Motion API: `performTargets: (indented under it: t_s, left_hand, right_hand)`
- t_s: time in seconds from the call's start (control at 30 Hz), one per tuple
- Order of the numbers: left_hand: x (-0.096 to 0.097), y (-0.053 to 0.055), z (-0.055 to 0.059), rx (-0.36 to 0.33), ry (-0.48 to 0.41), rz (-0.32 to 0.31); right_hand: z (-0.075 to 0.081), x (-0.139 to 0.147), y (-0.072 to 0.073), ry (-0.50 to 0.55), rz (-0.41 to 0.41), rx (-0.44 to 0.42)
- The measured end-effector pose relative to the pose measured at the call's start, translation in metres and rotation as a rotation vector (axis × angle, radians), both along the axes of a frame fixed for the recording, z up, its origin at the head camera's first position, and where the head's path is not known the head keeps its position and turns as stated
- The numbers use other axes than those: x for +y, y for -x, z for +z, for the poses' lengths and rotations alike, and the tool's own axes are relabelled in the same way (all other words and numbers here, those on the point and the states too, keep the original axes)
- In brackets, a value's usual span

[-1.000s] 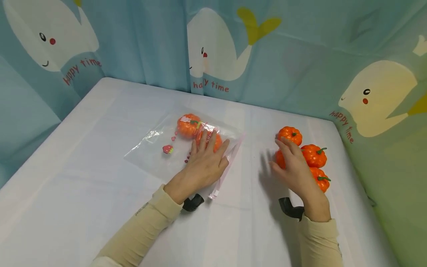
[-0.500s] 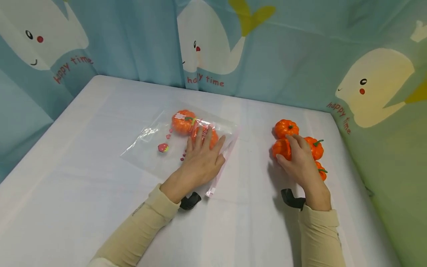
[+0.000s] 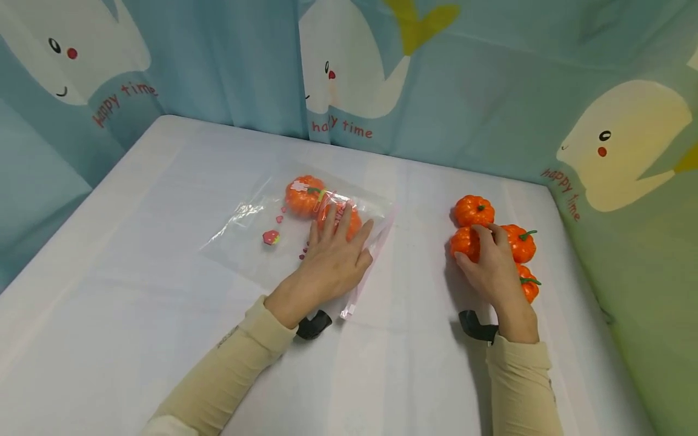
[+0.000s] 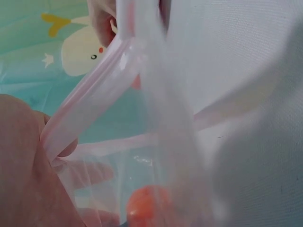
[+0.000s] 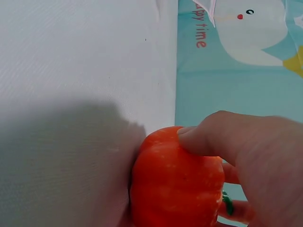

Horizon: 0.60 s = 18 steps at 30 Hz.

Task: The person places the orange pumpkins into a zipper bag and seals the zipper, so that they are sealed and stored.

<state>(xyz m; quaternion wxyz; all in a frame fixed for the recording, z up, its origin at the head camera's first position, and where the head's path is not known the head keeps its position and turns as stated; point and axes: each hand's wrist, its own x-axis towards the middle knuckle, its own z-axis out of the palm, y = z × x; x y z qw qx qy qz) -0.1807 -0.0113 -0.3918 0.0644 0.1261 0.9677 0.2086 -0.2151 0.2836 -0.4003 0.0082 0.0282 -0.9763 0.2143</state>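
Nearest, two beige ribbed-cuff sleeves (image 3: 234,357) are seen, with a curved black fitting (image 3: 315,325) partly covered by the left wrist. Beyond them, a clear plastic bag with a pink strip along its mouth (image 3: 240,242) is pressed by the left hand (image 3: 329,263), its fingers spread straight over the film. Two orange ribbed pumpkins, one farther off (image 3: 305,197) and one under the fingers (image 3: 354,225), are enclosed in it.

A glossy orange pumpkin with a green stem (image 3: 465,243) is now gripped between thumb and fingers of the right hand (image 3: 493,266); a second ago it was only hovered over. By this, a hold seems secured for moving it. Three loose pumpkins are left around it: back (image 3: 474,211), right (image 3: 520,245) and front (image 3: 528,287), the front one partly covered by the hand.

Whether the gripped pumpkin is lifted cannot be told. In the left wrist view the bag's mouth is blurred; whether its lip is pinched by the thumb is unclear. Farthest, the whale-printed blue-green curtain (image 3: 469,109) is cut off above.
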Motion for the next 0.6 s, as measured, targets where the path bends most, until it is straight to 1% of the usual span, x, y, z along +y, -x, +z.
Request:
performTargets:
  t_s: [0.07,0.2,0.3,0.43,0.6]
  left_hand:
    - [0.0006,-0.0003,0.0006,-0.002,0.004,-0.005]
    - [0.0010,0.0001,0.0024,0.016,0.017,-0.007]
    - [0.0007,0.0005,0.0042,0.025,0.022,-0.010]
    - [0.0005,-0.0001,0.0058,0.008,0.013,-0.009]
    - [-0.0001,-0.0023,0.0052,-0.006,0.005,-0.009]
  right_hand:
    - [-0.0001,0.0005,-0.0008,-0.001,-0.002,0.004]
    - [0.0007,0.0002,-0.0011,0.002,-0.003,0.012]
    - [0.0010,-0.0005,-0.0009,-0.004,-0.004,-0.002]
    - [0.0006,-0.0010,-0.0012,-0.011,0.005,-0.026]
    - [0.0015,-0.0016,-0.0019,-0.013,0.012,-0.018]
